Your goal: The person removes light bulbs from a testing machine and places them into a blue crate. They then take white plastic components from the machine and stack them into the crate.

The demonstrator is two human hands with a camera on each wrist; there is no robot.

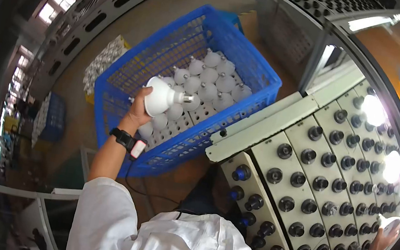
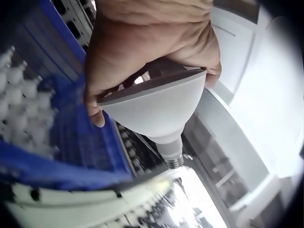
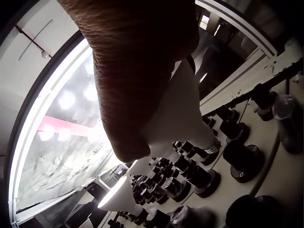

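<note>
My left hand (image 1: pixel 137 110) grips a white cone-shaped light bulb (image 1: pixel 160 98) by its wide rim, over the blue crate (image 1: pixel 265 83). In the left wrist view, the fingers and thumb of the left hand (image 2: pixel 152 42) span the rim of this bulb (image 2: pixel 156 107), its screw base pointing away. On the far right, my right hand (image 1: pixel 382 241) holds another white bulb at the socket panel (image 1: pixel 293 159). The right wrist view shows the right hand (image 3: pixel 142 90) round that bulb (image 3: pixel 178 111), its threaded end close to a black socket (image 3: pixel 202 178).
White bulbs (image 1: pixel 208 92) fill part of the crate, on perforated trays. Lit bulbs (image 1: pixel 373 110) glow at the panel's far side, beside a curved frame with a clear sheet. More bulbs (image 1: pixel 107 62) stand on the floor at left. A metal post (image 1: pixel 316 65) rises by the panel's corner.
</note>
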